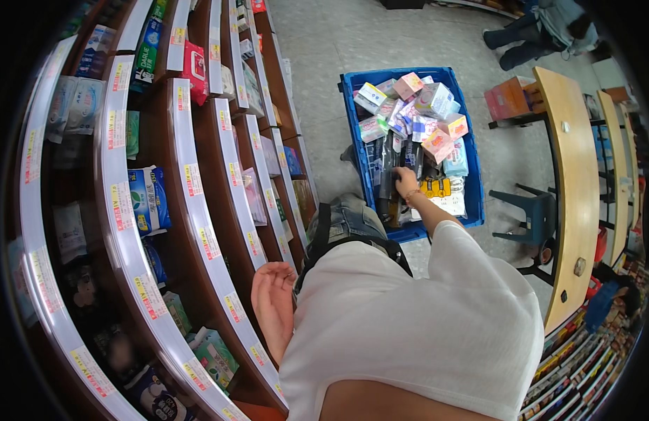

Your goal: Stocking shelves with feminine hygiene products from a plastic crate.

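My right hand point(407, 182) reaches down into a blue plastic crate point(476, 184), over dark plastic-wrapped packs point(383, 163). Its fingertips are partly hidden among them, so whether it grips one cannot be told. Small cartons are heaped in the crate's far half, among them an orange-pink box point(438, 146) and a white-and-grey box point(433, 100). Close to my wrist lies a yellow-and-black pack point(435, 187), with white packs point(450, 204) beside it. My left hand point(274, 302) hangs by the shelf edge, palm showing, fingers loosely bent and nothing in it.
Store shelves point(190, 184) with price labels run along my left, holding a blue sanitary pad pack point(148, 200) and a red wipes pack point(195, 72). To the right stand a wooden table point(571, 173) and a dark plastic stool point(529, 216). Another person point(545, 31) is at the upper right.
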The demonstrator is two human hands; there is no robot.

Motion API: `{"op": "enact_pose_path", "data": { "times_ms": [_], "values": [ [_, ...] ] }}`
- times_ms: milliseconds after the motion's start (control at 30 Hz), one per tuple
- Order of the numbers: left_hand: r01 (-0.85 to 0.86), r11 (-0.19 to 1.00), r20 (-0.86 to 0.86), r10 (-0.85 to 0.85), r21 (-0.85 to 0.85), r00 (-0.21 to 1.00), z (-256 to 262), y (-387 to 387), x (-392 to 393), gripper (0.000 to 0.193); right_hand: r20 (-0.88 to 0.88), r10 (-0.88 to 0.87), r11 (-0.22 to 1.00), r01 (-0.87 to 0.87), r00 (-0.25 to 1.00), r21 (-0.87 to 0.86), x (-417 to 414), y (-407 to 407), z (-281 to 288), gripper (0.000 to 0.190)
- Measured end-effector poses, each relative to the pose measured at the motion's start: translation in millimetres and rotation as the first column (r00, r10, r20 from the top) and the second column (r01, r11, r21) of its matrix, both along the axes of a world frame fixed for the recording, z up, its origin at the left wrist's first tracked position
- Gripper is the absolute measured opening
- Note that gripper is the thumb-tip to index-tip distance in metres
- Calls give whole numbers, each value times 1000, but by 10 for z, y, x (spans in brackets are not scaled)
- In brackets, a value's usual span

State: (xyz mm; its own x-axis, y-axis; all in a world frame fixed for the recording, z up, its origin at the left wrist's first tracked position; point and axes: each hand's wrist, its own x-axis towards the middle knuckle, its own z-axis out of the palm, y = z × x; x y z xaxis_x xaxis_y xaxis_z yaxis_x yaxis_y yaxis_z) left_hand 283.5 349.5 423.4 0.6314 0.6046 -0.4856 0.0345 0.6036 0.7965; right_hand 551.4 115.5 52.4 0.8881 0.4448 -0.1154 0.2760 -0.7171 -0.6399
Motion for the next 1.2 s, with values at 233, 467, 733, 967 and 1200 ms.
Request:
{"op": "enact_pose_path", "data": {
  "times_ms": [233,467,733,967,1200],
  "values": [
    [57,998,7,-57,12,998,24,19,48,24,95,-283,933,251,954,259,106,-29,198,27],
    [62,997,-23,-61,37,998,7,30,43,26,1,-853,517,846,521,126,828,-667,-254,59],
    [27,1000,-4,-27,-7,1000,29,5,85,23,-254,-828,530,845,499,-66,1365,-960,-721,97],
    [-63,996,147,72,-65,987,27,-68,-202,23,-458,-874,128,986,163,105,1207,-581,62,86],
    [-126,992,188,129,-27,974,71,-215,-397,22,-265,-572,206,449,776,870,1468,590,1481,59]
  ]
}}
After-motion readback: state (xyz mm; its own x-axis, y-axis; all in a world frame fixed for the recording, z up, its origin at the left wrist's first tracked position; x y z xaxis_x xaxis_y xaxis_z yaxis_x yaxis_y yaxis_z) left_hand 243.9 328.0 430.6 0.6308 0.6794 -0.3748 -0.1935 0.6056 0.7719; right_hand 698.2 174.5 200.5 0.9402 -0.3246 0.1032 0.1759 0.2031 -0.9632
